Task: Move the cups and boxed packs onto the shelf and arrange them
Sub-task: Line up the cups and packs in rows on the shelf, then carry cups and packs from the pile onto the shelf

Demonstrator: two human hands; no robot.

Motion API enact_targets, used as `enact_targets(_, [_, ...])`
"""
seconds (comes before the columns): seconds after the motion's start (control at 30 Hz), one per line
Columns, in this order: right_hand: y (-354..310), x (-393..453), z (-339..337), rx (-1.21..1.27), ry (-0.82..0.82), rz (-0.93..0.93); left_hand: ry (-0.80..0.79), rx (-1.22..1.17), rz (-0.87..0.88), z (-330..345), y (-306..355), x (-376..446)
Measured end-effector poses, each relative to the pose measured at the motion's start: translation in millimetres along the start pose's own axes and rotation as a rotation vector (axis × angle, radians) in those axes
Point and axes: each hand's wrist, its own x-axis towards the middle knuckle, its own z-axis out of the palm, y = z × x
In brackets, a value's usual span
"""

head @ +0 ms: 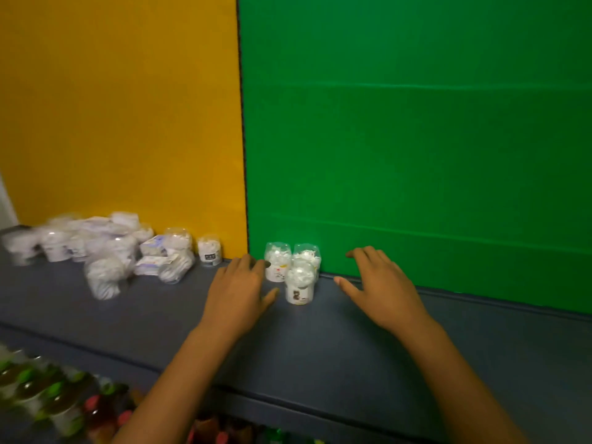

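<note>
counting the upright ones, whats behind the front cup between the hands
Two more clear-domed cups stand behind the front cup: one back left, one back right, against the green backdrop. The front cup covers the right one's lower part; anything further behind is hidden.

dim, even light | motion blur at left | edges bowed by wide lens

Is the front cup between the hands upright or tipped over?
Upright. The front cup stands on its base on the shelf, clear domed lid on top, label reading level. Neither hand touches it.
</note>
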Motion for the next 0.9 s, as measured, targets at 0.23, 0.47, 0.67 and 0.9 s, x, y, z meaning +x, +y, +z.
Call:
enact_targets(0.23, [-109.5, 9.5, 21.4, 0.113, -0.004, -0.107, -0.039, 0.03, -0.154, -34.1, -94.6, -73.5])
enact_targets(0.47, [-208.0, 20.0, 48.7, 0.207, -0.048, -0.223, -0.054, 0.099, -0.294, -66.3, -179.7, -132.3])
enact_targets(0.67, [-265.6, 55.0, 67.4, 0.252, -0.04, -0.313, 0.001, 0.132, -0.383, -79.7, -233.4, -147.9])
enact_targets(0.9, [-325.7, 116.0, 102.2, 0.311, -0.005, -0.383, 0.022, 0.142, -0.477, -73.7, -302.8, -139.9])
